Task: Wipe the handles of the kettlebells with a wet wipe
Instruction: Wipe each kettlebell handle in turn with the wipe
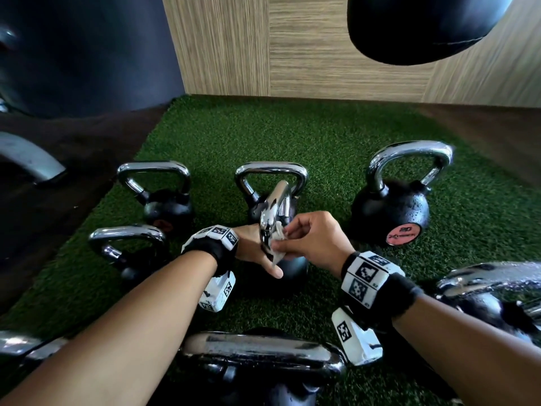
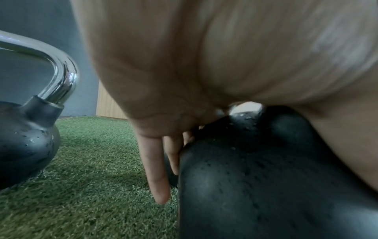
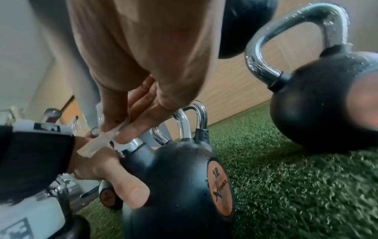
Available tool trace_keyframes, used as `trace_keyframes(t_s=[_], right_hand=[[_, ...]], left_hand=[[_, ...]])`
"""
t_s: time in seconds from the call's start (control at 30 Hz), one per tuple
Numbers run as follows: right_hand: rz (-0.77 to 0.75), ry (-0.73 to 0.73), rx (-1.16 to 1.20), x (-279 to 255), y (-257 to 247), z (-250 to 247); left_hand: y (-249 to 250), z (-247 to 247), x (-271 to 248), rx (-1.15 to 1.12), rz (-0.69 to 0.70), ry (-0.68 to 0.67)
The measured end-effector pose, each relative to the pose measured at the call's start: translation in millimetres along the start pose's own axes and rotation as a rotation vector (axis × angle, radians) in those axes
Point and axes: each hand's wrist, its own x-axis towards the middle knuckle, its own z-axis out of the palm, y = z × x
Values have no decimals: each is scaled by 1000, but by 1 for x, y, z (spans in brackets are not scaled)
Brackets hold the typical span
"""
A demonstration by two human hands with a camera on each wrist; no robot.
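Note:
On the green turf, a black kettlebell (image 1: 294,269) marked 12 (image 3: 180,186) stands in the middle, its chrome handle (image 1: 275,210) seen edge-on. My right hand (image 1: 292,240) pinches a white wet wipe (image 1: 276,246) against the lower part of that handle. In the right wrist view the wipe (image 3: 98,145) sits between thumb and fingers (image 3: 126,134) at the handle's base. My left hand (image 1: 251,246) rests on the kettlebell's body. Its fingers (image 2: 157,169) point straight down one side and its thumb (image 3: 131,192) lies on the other.
Several more chrome-handled kettlebells ring the middle one: back left (image 1: 164,200), behind it (image 1: 270,174), back right with a pink label (image 1: 392,209), left (image 1: 126,250), near front (image 1: 257,356), near right (image 1: 491,291). A black punching bag (image 1: 421,24) hangs at top right before a wood wall.

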Motion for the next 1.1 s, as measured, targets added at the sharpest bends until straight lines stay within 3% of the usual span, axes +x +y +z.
trace_keyframes(t_s=[0.1,0.3,0.47,0.57,0.73,0.9,1.1], right_hand=[[-20,26,-48,5,5,-1],[-30,12,-161,-1,22,5],[-146,-234,-364,10,20,-10],[-148,-351,-409,15,20,-7],[-83,-442,-246,12,14,-6],[-91,-501,-291,15,8,-3],[28,-491,99,12,19,-1]], left_hand=[[-2,1,1,-49,-52,-10],[7,2,-6,-69,-15,-73],[16,8,-13,213,119,-35],[14,17,-19,300,105,-3],[11,25,-25,172,56,31],[7,27,-22,147,53,45],[5,27,-20,198,56,60]])
